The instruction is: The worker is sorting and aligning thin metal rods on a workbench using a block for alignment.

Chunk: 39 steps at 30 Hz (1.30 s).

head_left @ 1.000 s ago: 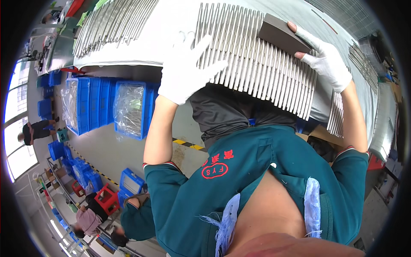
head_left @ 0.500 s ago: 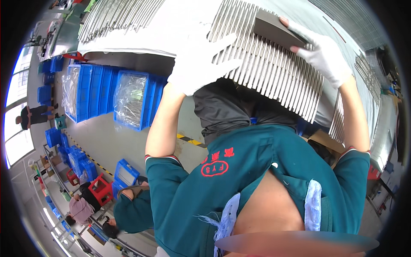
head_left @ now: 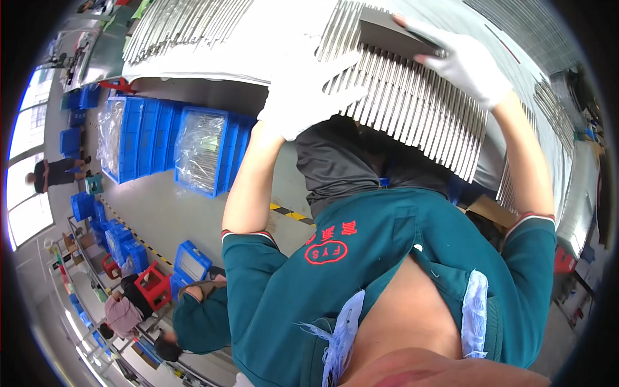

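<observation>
Rods: a row of metal rods, laid side by side at 12 o'clock on the table, overhanging its near edge. Left hand: gloved, fingers spread wide, pressed flat on the row. Right hand: gloved, closed on a dark flat block at 1 o'clock. Bins: blue, at 9 o'clock. Risk: overhanging rods judged liable to slide off if uneven pressure is applied.

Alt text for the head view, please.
Two white-gloved hands work a row of thin metal rods on a white table: the left hand lies flat on them, the right hand holds a dark flat block against them. Blue bins stand on the floor.
</observation>
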Each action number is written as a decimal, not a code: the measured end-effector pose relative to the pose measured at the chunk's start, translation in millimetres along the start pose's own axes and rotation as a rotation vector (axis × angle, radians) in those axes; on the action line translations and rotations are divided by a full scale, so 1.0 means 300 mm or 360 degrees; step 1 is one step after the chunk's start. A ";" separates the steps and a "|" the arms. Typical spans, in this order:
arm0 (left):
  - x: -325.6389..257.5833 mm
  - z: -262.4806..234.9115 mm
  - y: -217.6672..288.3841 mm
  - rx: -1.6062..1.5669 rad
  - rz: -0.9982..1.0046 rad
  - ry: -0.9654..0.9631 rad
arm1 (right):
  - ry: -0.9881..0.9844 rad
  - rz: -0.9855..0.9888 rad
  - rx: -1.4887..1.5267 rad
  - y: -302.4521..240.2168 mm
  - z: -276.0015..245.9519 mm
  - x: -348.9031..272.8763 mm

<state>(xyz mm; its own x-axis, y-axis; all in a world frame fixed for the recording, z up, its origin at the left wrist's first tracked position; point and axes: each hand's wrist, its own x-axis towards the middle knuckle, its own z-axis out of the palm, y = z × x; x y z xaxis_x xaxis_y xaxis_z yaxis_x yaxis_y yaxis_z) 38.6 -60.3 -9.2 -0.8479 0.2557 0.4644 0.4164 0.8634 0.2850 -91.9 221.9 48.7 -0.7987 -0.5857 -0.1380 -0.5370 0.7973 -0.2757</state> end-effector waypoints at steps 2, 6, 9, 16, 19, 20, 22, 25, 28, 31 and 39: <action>0.001 0.010 -0.013 -0.0201 -0.0012 -0.0117 | 0.0171 -0.0316 0.0071 -0.047 0.034 0.075; -0.024 -0.007 -0.019 -0.0414 -0.0027 -0.0093 | 0.0349 -0.0760 0.0296 -0.059 0.041 0.090; -0.016 0.006 -0.010 -0.0265 -0.0081 -0.0083 | 0.0156 -0.0342 0.0512 0.042 0.000 -0.026; -0.005 0.022 -0.005 0.0032 -0.0078 -0.0050 | 0.0244 -0.0459 0.0583 0.089 0.016 -0.022; -0.003 0.010 -0.001 0.0022 -0.0145 -0.0190 | 0.0270 -0.0478 0.0511 0.017 0.043 0.058; -0.003 0.004 0.000 0.0024 -0.0183 -0.0211 | 0.0257 -0.0455 0.0504 0.006 0.043 0.070; -0.011 -0.007 0.011 0.0013 -0.0152 -0.0157 | 0.0304 -0.0414 0.0400 0.018 0.032 0.057; -0.062 -0.024 0.036 -0.0001 0.0013 0.0265 | 0.0667 -0.0671 0.0728 0.111 -0.007 -0.027; -0.197 -0.018 0.088 -0.0474 -0.0402 0.0611 | 0.0817 -0.0505 0.0780 0.236 -0.047 -0.168; -0.383 0.013 0.111 -0.0658 -0.1191 0.0656 | 0.0869 -0.0335 0.1041 0.310 -0.061 -0.287; -0.497 0.270 0.140 -0.0021 -0.1220 -0.0339 | 0.0874 -0.0324 0.1323 0.237 -0.062 -0.340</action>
<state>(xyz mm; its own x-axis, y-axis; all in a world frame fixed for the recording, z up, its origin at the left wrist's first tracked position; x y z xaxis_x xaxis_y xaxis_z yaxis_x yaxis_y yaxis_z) 155.7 -26.9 -134.5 -0.9437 -0.3288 -0.0352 -0.3059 0.8274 0.4710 -53.8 341.1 60.8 -0.8400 -0.3838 0.3836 -0.4848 0.2133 -0.8482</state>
